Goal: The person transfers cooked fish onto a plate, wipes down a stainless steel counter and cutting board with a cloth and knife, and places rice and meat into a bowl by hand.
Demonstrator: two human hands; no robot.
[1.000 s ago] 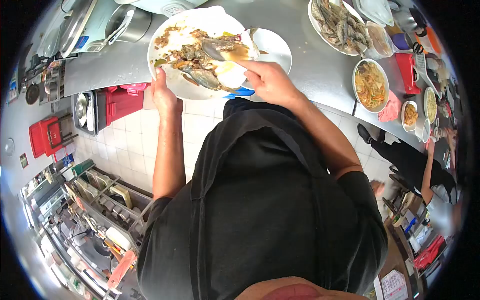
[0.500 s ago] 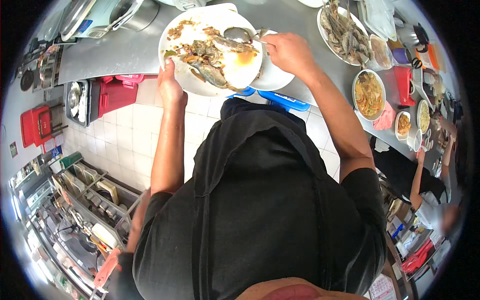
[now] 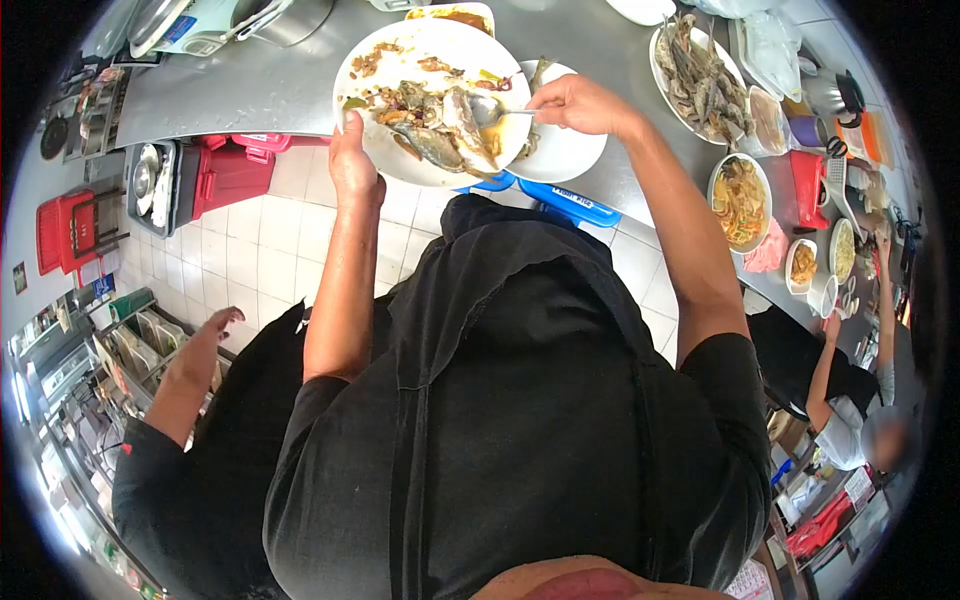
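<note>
Pinching a metal spoon [image 3: 489, 108] by its handle, thumb and fingers of the right hand [image 3: 578, 104] pressed together on it, here in the head view! Holding the bowl of that spoon low over a big white plate [image 3: 460, 45], close up against a piece of cooked fish [image 3: 464, 130]; can't tell for sure about contact there. Over to the left hand [image 3: 353, 168], gripping the white plate by its rim, thumb up on the edge, fingers hidden from sight. Got more broken fish and dark bits of topping spread across the middle of the white plate, with brown sauce near the spoon.

Looking beneath and to the right: spotting a second plate [image 3: 578, 150], partly covered by the first, on the steel counter [image 3: 240, 100]. Catching a sauce-filled dish [image 3: 489, 18] just beyond. Moving right along the counter, finding a serving plate [image 3: 664, 88] heaped with whole fish, then a bowl [image 3: 716, 208] of noodle-like strips, just beside a pink cloth [image 3: 765, 250]. Down below the counter edge, picking out a blue box [image 3: 570, 203] and a red bin [image 3: 235, 178]. Off to the left, seeing a co-worker's hand [image 3: 222, 320] over the tiled floor [image 3: 275, 235], fingers curled.
</note>
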